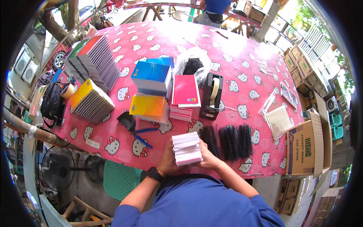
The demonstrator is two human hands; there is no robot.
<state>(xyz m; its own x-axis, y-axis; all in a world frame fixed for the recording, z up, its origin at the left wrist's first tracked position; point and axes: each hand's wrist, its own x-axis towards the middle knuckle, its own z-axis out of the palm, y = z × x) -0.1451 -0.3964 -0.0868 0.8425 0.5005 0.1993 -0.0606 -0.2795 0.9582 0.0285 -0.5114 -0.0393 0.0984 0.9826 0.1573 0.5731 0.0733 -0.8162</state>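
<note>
Close to my body at the table's near edge, I hold a stack of white-edged paper pads between both hands. My left hand, with a dark watch on the wrist, closes on the stack's left side. My right hand presses against its right side. Right of the stack lie several bundles of black spiral coils. Left of it rests a blue-handled hand tool, beside a small black object whose kind I cannot make out. Beyond are pink memo pads, yellow pads and blue pads.
A black tape dispenser and a plastic bag of black coils stand mid-table. Spiral-bound notebook stacks are at left, near a backpack. An open carton stands at right, a green chair below left. Another person is beyond.
</note>
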